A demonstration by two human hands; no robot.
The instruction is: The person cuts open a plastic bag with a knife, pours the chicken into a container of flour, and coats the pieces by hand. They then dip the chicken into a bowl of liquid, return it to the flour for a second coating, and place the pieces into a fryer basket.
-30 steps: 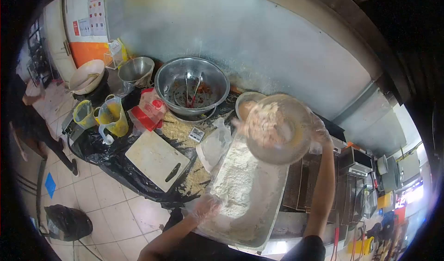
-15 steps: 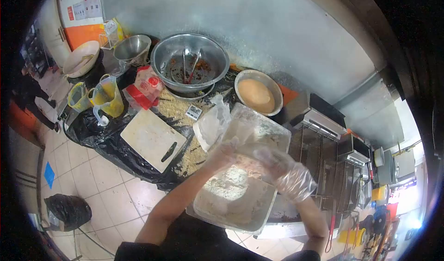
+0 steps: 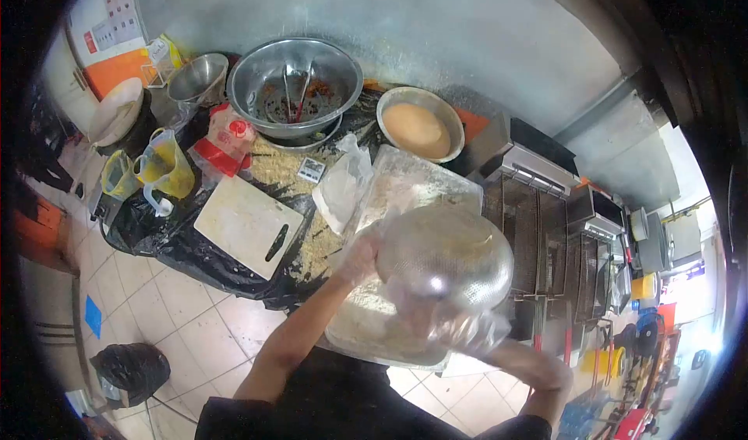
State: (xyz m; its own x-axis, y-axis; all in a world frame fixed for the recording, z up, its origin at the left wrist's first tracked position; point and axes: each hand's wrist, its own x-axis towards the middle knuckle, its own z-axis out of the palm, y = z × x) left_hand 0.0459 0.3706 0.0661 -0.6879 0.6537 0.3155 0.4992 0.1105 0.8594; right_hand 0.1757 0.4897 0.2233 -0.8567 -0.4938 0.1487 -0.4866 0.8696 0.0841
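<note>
A perforated metal colander (image 3: 450,249) is tipped on its side over the pans, its rounded underside facing up and right. My left hand (image 3: 360,259), in a clear plastic glove, is closed on its left rim. Blurred by motion, my right hand (image 3: 448,323), also gloved, grips its lower edge; those fingertips are partly smeared. Beneath lies a shallow pan (image 3: 351,345) dusted with pale flour, partly hidden by the colander and my hands. Behind it sits another floury pan (image 3: 436,176). An open plastic bag of white powder (image 3: 336,194) stands to the left.
A white cutting board (image 3: 245,226), a small scale (image 3: 311,169), and yellow-stained jugs (image 3: 167,167) are on the left. Behind are a large steel bowl (image 3: 257,89) with tongs and a bowl of beige mixture (image 3: 417,128). Wire fryer baskets (image 3: 518,226) line the right.
The colander has been raised and turned so its underside faces me. Both hands moved with it, my right hand shifting lower. My view has also shifted slightly.
</note>
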